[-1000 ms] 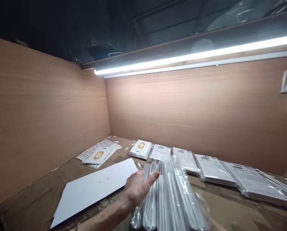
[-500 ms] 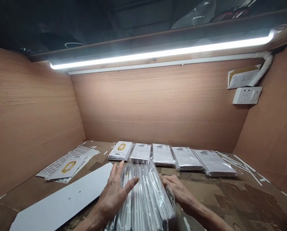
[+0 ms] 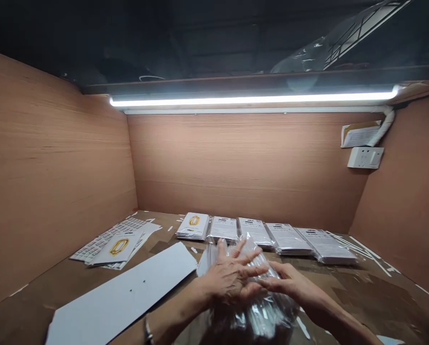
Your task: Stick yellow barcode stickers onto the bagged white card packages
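Note:
A bundle of long white rods in clear plastic film [image 3: 252, 318] lies low in front of me, its near end dark and hard to make out. My left hand [image 3: 229, 280] rests on top of it with fingers spread. From the other side, my right hand [image 3: 289, 282] presses its fingers on the film, close to the left fingertips. A thin bracelet [image 3: 149, 330] circles my left wrist. Just beyond my fingers, a row of flat plastic-wrapped packets [image 3: 257, 235] lies on the brown-papered bench [image 3: 379, 297].
A long white board [image 3: 121, 292] lies left of my hands. Beyond it are printed sheets with a yellow-ringed label [image 3: 118, 247]. White strips [image 3: 365, 254] lie at the right. Plywood walls surround the bench, with a light tube [image 3: 254, 99] and wall socket [image 3: 365, 157] above.
The bundle has dropped from standing tall between my hands to lying lower. Both hands have moved from its sides onto its top, and the view has levelled.

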Demonstrator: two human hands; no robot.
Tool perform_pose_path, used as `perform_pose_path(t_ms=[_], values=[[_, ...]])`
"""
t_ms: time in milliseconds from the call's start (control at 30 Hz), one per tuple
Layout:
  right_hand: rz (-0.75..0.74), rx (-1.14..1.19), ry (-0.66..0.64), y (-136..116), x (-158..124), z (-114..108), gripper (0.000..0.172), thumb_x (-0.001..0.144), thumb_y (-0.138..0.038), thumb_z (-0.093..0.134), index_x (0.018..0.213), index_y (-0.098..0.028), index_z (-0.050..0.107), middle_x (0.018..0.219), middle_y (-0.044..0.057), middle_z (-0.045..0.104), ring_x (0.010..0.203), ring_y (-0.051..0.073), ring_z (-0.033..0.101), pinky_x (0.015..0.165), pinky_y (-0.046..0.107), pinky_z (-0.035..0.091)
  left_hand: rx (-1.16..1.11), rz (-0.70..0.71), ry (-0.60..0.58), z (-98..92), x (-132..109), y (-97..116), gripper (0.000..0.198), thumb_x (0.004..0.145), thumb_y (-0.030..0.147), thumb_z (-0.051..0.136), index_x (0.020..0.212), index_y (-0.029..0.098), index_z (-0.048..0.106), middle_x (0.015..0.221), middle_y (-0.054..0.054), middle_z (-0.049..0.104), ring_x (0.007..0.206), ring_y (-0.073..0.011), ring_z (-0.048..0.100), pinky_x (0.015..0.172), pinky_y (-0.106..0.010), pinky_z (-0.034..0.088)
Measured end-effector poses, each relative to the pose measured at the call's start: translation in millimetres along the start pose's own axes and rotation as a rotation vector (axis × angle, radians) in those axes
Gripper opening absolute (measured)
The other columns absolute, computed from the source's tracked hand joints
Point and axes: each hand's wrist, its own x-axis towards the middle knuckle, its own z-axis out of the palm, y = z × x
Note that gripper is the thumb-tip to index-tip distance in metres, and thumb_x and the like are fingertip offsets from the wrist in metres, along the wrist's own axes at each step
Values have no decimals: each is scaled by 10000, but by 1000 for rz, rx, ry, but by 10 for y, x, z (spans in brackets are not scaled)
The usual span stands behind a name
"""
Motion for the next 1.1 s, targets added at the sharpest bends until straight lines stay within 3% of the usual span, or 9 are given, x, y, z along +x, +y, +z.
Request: perform_pose_path(t_ms=[100,333,433,533,700,800,967,1100], values=[[43,4,19,-31,-8,59,509,690,-352,614,1148,-155,517,1055,65,598,1047,257,487,911,360,361,-66,114,4,19,-42,-58,421,850,445,267,1257,357,328,1362,9,321,1292,-321,56,828,-732,-100],[88,131,22,90,-91,-47,458,749,-393,558,1161,-200,509,1127,68,555,960,234,536,845,341,402,-123,89,45,30,-78,-74,433,818,537,293,1196,365,415,1328,14,382,1280,-320,137,874,-692,-125],[89,216,-20,174,-94,-121,493,722,-348,590,1176,-184,490,1059,77,584,898,223,560,797,326,424,-117,73,52,50,-60,-72,444,821,539,280,1209,362,402,1337,19,367,1278,-319,145,901,-676,-114],[89,217,19,221,-68,-188,483,670,-260,607,1135,-160,521,983,71,607,855,210,563,775,307,429,-103,61,37,42,-48,-61,451,819,546,275,1227,379,373,1346,41,349,1276,-320,149,936,-656,-83],[162,242,83,385,-36,-450,367,557,-143,612,922,-112,598,765,33,608,648,127,539,584,209,401,-95,16,-35,-55,-45,-10,367,843,502,259,1173,440,407,1332,83,365,1276,-328,146,901,-700,-63],[255,180,229,655,-94,-669,318,500,-136,622,816,-109,597,709,14,581,592,108,511,518,189,370,-82,-2,-63,-79,-34,-10,380,835,526,239,1169,452,405,1336,74,359,1272,-343,143,864,-723,-81],[368,129,658,1183,-348,-995,459,444,-96,562,902,-119,570,688,9,565,521,85,474,430,178,300,-97,0,-66,-22,-21,-53,406,834,522,249,1211,438,371,1348,55,337,1278,-336,118,848,-685,-164],[383,28,728,1351,-702,-1435,451,490,-153,522,930,-87,597,630,24,577,445,91,442,398,206,271,-82,-20,-60,23,-24,-101,411,831,512,277,1220,420,371,1352,54,320,1278,-326,117,868,-669,-149]])
